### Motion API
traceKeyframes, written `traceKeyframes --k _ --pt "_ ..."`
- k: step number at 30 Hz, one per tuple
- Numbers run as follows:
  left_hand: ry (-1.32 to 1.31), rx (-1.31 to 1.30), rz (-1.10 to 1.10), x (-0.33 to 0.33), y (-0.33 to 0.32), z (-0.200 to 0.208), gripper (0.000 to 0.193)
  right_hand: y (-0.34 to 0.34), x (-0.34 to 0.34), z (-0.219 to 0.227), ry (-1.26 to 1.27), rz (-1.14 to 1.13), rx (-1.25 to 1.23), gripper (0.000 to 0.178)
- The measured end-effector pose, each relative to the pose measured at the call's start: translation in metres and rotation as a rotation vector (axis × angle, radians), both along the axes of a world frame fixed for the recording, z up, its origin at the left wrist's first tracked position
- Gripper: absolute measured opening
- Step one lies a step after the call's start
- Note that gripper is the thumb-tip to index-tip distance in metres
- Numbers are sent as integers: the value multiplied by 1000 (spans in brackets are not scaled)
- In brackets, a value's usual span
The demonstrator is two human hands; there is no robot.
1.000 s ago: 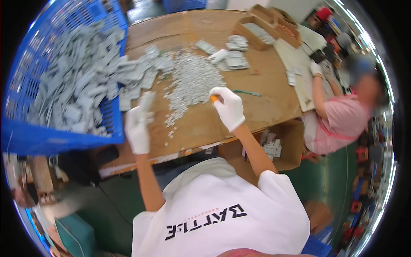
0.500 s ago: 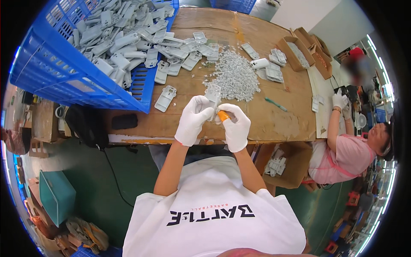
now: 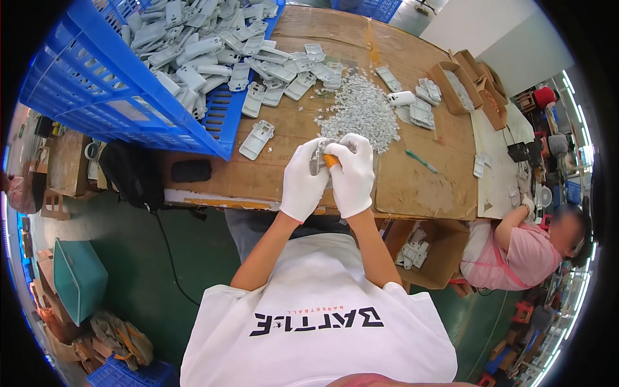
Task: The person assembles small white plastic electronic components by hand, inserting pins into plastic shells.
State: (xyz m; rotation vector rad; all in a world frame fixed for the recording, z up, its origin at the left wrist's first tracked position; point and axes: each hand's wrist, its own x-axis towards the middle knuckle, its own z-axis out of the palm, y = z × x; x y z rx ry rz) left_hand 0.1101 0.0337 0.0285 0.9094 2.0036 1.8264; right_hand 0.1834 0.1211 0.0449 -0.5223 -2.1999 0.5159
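My gloved left hand [image 3: 303, 182] is closed around a small pale grey plastic housing [image 3: 317, 162], mostly hidden by the fingers. Against its other side my gloved right hand [image 3: 353, 180] is closed, fingers curled over the top edge. Something orange [image 3: 331, 160] shows at the right thumb; whether it is a covering or a held piece I cannot tell. Just beyond my hands lies a heap of tiny pale plastic bits [image 3: 362, 116]. A single open housing [image 3: 256, 140] rests on the cardboard to the left.
A blue crate [image 3: 138, 106] full of housings leans at the left, some spilling onto the cardboard-topped table [image 3: 432, 174]. A green pen-like tool [image 3: 421, 162] and small cardboard boxes [image 3: 455, 87] lie to the right. Beside the table, a co-worker in pink [image 3: 509, 255] sits near an open carton [image 3: 445, 258].
My hands have drawn together and turned the housing, so the fingers now cover more of it. The right fingers have moved up over its top. The co-worker's arms have shifted.
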Motion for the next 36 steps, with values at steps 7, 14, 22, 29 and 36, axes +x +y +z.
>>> traceKeyframes --k 7,14,22,29,36 --pt "-59 -72 -13 7 -6 7 37 22 4 13 -96 83 -643 21" --pt "172 -91 19 5 -11 -2 28 8 13 -3 -190 142 -557 28" --pt "144 -136 28 8 -19 -4 24 3 22 -14 -139 183 -576 24" --pt "229 -123 84 22 -13 -5 22 3 26 -14 -228 105 -568 14" --pt "78 -134 81 13 -11 12 14 -1 31 -5 -116 157 -601 28"
